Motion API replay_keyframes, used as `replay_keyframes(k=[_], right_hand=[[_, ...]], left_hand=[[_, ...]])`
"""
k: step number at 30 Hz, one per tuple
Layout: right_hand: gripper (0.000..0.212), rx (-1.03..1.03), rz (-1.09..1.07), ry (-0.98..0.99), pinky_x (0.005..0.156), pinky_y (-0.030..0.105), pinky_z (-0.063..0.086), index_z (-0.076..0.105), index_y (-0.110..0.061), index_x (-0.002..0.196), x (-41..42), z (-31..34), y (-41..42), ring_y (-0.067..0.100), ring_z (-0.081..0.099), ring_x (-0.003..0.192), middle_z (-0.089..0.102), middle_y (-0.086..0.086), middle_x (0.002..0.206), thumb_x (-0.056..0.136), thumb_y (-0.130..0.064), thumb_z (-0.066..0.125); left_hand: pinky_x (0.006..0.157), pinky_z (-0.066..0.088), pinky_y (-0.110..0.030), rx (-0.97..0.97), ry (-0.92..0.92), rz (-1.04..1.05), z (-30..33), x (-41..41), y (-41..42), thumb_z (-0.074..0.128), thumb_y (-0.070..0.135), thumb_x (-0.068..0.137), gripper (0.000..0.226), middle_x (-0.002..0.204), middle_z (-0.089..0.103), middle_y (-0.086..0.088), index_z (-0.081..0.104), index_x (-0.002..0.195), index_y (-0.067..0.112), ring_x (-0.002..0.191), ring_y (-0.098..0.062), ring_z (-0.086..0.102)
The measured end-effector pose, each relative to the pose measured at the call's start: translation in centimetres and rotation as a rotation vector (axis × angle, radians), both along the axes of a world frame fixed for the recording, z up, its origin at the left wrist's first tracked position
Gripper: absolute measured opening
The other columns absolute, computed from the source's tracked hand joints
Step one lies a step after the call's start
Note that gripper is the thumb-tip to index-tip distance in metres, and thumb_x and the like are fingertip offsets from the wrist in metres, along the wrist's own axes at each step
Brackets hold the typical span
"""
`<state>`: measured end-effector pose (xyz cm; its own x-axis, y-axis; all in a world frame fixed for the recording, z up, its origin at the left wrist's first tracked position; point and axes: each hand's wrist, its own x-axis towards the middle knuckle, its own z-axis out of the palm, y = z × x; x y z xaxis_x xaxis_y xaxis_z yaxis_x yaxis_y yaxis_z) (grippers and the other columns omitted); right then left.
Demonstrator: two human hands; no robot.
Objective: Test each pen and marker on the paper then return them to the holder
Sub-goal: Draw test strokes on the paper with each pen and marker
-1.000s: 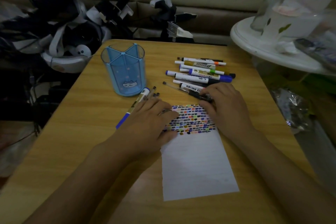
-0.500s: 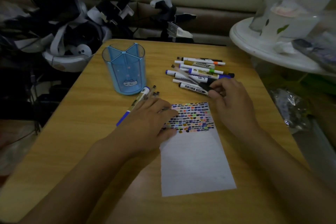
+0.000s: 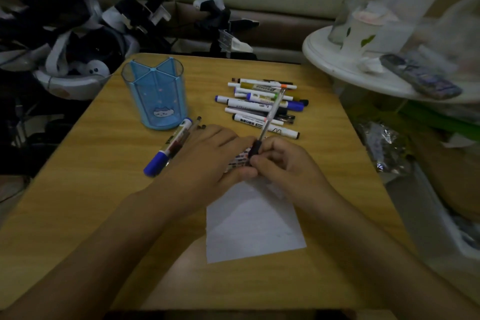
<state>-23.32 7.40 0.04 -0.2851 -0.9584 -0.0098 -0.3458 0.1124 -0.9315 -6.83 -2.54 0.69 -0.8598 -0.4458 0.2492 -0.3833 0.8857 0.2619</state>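
My right hand [image 3: 283, 163] grips a clear gel pen [image 3: 267, 122] by its black grip, the barrel slanting up and away over the pile. My left hand [image 3: 210, 161] rests flat on the top of the white paper [image 3: 254, 223], its fingertips touching the pen's lower end. The colour marks [image 3: 240, 160] on the paper are mostly hidden by both hands. A pile of several pens and markers [image 3: 259, 104] lies behind the hands. The blue translucent holder [image 3: 155, 93] stands upright and empty at the back left.
A blue-capped marker and thin pens [image 3: 171, 145] lie left of my left hand beside the holder. A white round side table [image 3: 337, 60] with cups and a remote stands at the right. Dark gear is heaped beyond the wooden table [image 3: 91, 189] at the far left.
My right hand took a gel pen from the pile and brought it back over the paper's top. The left hand slid slightly right to meet the pen's lower end.
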Motion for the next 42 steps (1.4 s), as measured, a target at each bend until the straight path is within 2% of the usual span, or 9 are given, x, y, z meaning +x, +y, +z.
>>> replay_keyframes(k=[3, 6, 10, 13, 18, 26, 32, 37, 42], right_hand=[[0.012, -0.011, 0.01, -0.038, 0.082, 0.035, 0.058, 0.067, -0.006, 0.103, -0.3, 0.2, 0.4, 0.018, 0.071, 0.091, 0.075, 0.006, 0.095, 0.093, -0.012, 0.067], [0.019, -0.006, -0.01, -0.174, 0.077, 0.026, 0.059, 0.07, -0.001, 0.106, -0.6, 0.8, 0.4, 0.017, 0.073, 0.09, 0.076, 0.008, 0.096, 0.094, -0.015, 0.064], [0.023, 0.036, -0.06, -0.149, 0.061, 0.006, 0.046, 0.076, -0.032, 0.084, -0.8, 1.4, 0.4, -0.01, 0.065, 0.077, 0.072, -0.023, 0.078, 0.091, -0.044, 0.058], [0.034, 0.093, -0.072, -0.171, 0.064, 0.015, 0.048, 0.074, -0.031, 0.073, -0.9, 1.4, 0.1, -0.003, 0.066, 0.074, 0.074, -0.011, 0.079, 0.097, -0.041, 0.054], [0.032, 0.078, 0.011, -0.171, 0.075, 0.023, 0.054, 0.075, -0.023, 0.084, -0.9, 1.9, 0.2, 0.008, 0.07, 0.08, 0.075, 0.002, 0.086, 0.101, -0.032, 0.049], [0.036, 0.074, 0.041, -0.198, 0.068, 0.01, 0.051, 0.074, -0.012, 0.087, -1.1, 1.9, 0.2, 0.006, 0.07, 0.076, 0.076, 0.003, 0.083, 0.104, -0.022, 0.043], [0.038, 0.063, 0.106, -0.176, 0.083, 0.021, 0.056, 0.073, -0.004, 0.098, -1.7, 1.8, 0.3, 0.021, 0.071, 0.091, 0.075, 0.012, 0.095, 0.106, -0.02, 0.039], [0.038, 0.08, 0.037, -0.195, 0.072, 0.017, 0.054, 0.071, -0.002, 0.095, -1.8, 1.8, 0.3, 0.014, 0.072, 0.082, 0.075, 0.008, 0.085, 0.105, -0.022, 0.04], [0.035, 0.086, -0.173, -0.258, 0.069, 0.028, 0.057, 0.068, -0.007, 0.094, -3.0, 1.5, -0.1, 0.021, 0.073, 0.076, 0.076, 0.01, 0.081, 0.106, -0.024, 0.039]], left_hand=[[0.087, 0.044, -0.039, 0.036, -0.027, 0.007, 0.8, -0.5, 0.8, 0.043, 0.051, 0.094, 0.042, 0.108, 0.063, 0.007, 0.052, 0.129, 0.03, 0.1, -0.014, 0.05], [0.081, 0.049, -0.04, 0.091, -0.055, -0.003, 0.8, -0.8, 0.9, 0.047, 0.033, 0.099, 0.042, 0.112, 0.061, 0.007, 0.041, 0.141, 0.035, 0.096, -0.015, 0.055], [0.077, 0.051, -0.039, 0.087, -0.079, -0.023, 0.4, -0.8, 0.7, 0.043, 0.023, 0.102, 0.041, 0.115, 0.048, 0.007, 0.036, 0.141, 0.034, 0.09, -0.013, 0.053], [0.074, 0.048, -0.037, 0.122, -0.008, -0.038, 0.5, -0.7, 1.1, 0.031, 0.033, 0.097, 0.036, 0.107, 0.047, 0.007, 0.047, 0.129, 0.028, 0.084, -0.012, 0.05], [0.066, 0.046, -0.031, 0.111, 0.038, -0.03, 0.7, -1.3, 1.1, 0.016, 0.051, 0.097, 0.04, 0.093, 0.052, 0.012, 0.051, 0.104, 0.034, 0.076, -0.006, 0.051], [0.055, 0.03, -0.013, 0.116, 0.078, -0.043, 0.6, -1.4, 0.6, 0.021, 0.053, 0.096, 0.037, 0.07, 0.049, 0.018, 0.054, 0.094, 0.038, 0.061, 0.002, 0.047], [0.061, 0.039, -0.012, 0.127, 0.104, -0.067, 0.6, -1.0, 0.2, 0.028, 0.054, 0.099, 0.035, 0.069, 0.057, 0.014, 0.059, 0.095, 0.038, 0.068, -0.005, 0.055], [0.051, 0.031, -0.014, 0.16, 0.023, -0.033, 0.9, -0.7, 0.0, 0.022, 0.067, 0.091, 0.044, 0.082, 0.06, 0.018, 0.05, 0.116, 0.044, 0.073, 0.002, 0.054], [0.07, 0.038, -0.023, 0.125, -0.149, 0.058, 0.1, 0.6, -1.2, 0.034, 0.073, 0.084, 0.064, 0.12, 0.05, 0.015, 0.024, 0.142, 0.047, 0.097, -0.001, 0.045]])
